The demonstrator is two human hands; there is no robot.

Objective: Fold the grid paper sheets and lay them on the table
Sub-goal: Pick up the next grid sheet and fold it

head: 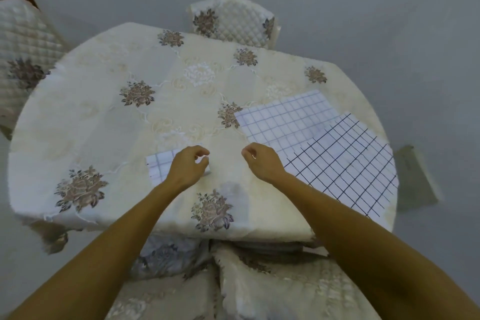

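Folded grid sheet (159, 167) partly beneath left hand (187, 167).

Folded sheet (159, 165) left, open sheets (283, 122) right

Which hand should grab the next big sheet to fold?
Probably the right. The right hand holds nothing and sits right beside the two unfolded sheets, the light grid sheet and the dark grid sheet. The left hand is over the small folded sheet, farther away.
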